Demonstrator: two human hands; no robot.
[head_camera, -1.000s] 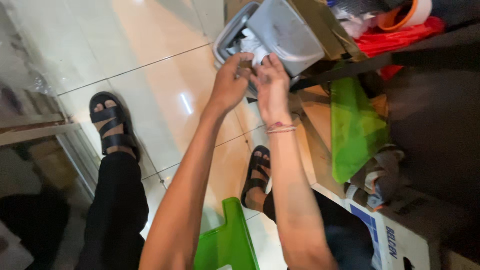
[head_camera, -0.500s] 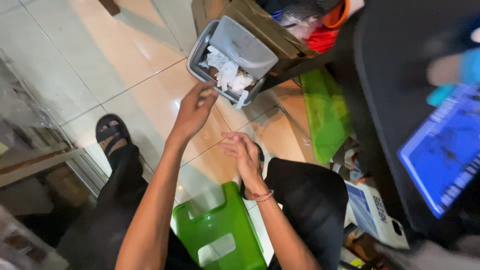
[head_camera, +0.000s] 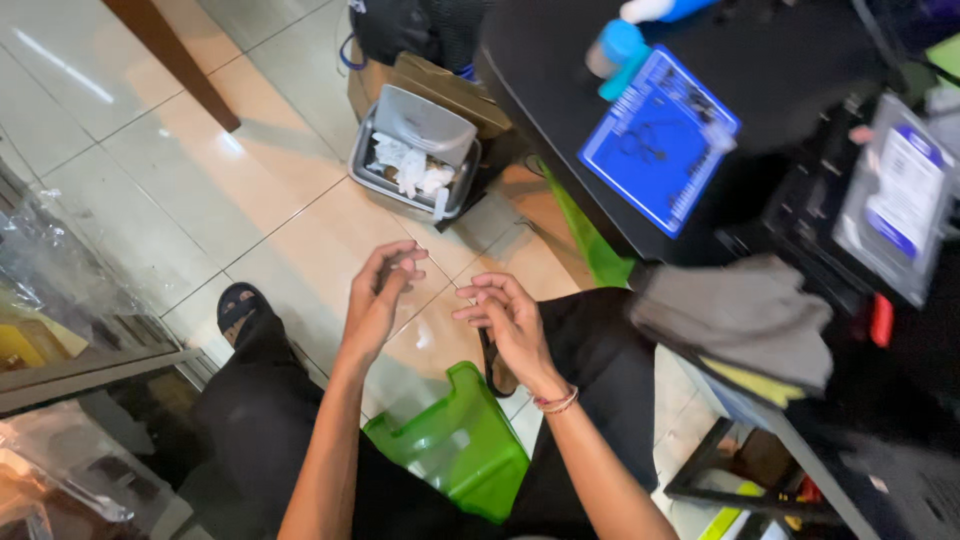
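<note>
The left hand (head_camera: 378, 295) and the right hand (head_camera: 505, 322) hang side by side above the tiled floor (head_camera: 200, 170), both empty, fingers loosely curled and apart, gripping nothing; the right wrist wears a thin bracelet (head_camera: 556, 403). From the hands, the small grey bin (head_camera: 415, 150) sits at about twelve o'clock, well apart from them, its lid tipped back so the crumpled white paper (head_camera: 410, 170) inside shows; it stands against a brown box, likely to keep it within reach of a seated person. A green plastic stool (head_camera: 455, 445) lies at six o'clock between the knees. At two o'clock a black table (head_camera: 780, 70) carries a blue mat (head_camera: 657, 140), and a grey cloth (head_camera: 745, 315) drapes over its near edge at three o'clock.
</note>
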